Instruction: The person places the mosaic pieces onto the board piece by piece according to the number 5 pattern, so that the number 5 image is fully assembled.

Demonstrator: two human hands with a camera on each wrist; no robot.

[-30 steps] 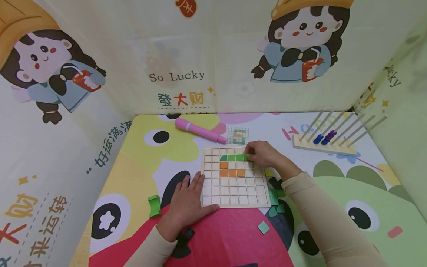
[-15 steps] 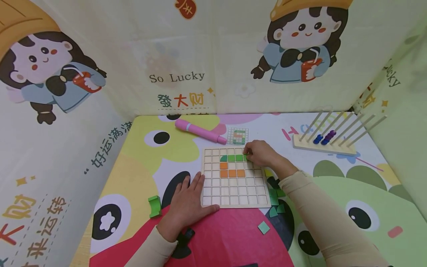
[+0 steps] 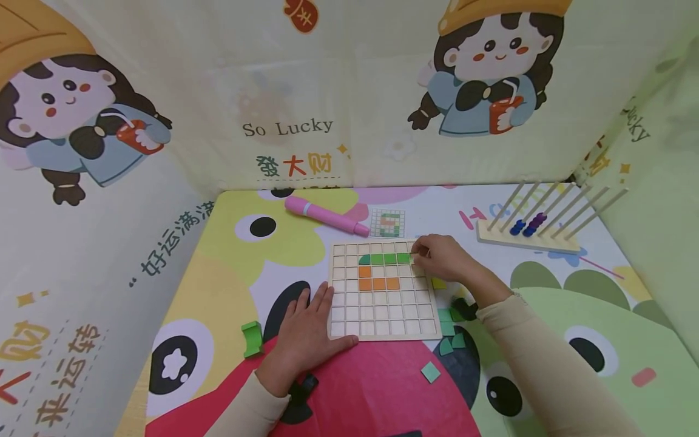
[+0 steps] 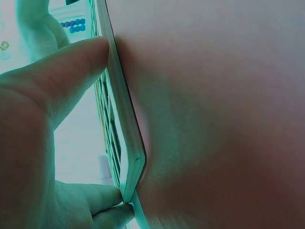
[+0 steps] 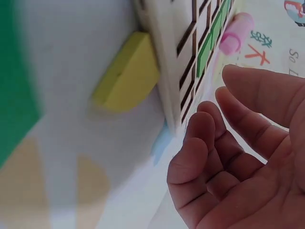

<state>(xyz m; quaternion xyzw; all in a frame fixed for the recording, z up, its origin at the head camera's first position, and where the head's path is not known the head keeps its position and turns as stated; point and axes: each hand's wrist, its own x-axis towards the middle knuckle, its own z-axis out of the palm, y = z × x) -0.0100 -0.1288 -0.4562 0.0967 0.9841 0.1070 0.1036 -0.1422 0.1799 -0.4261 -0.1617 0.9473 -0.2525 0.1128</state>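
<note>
A wooden grid board (image 3: 384, 312) lies on the table. It holds a row of green square tiles (image 3: 390, 259) with a teal rounded tile (image 3: 364, 260) at the left end, and several orange tiles (image 3: 378, 283) below. My left hand (image 3: 303, 334) rests at the board's near left corner, fingers along the left side and thumb at the front edge. Over the upper right corner is my right hand (image 3: 445, 261). In the right wrist view, its thumb stands apart from loosely bent fingers (image 5: 187, 164), with nothing between them.
Right of the board lie a yellow block (image 5: 126, 76), teal pieces (image 3: 446, 328) and a dark piece (image 3: 464, 308). A light green tile (image 3: 430, 372) is nearer. Behind are a pink pen (image 3: 327, 216), a pattern card (image 3: 388, 223) and a peg rack (image 3: 526, 237). A green arch block (image 3: 252, 338) stands left.
My right hand has shifted right from the end of the green row toward the board's upper right corner, uncovering the last green tile. My left hand stays in place.
</note>
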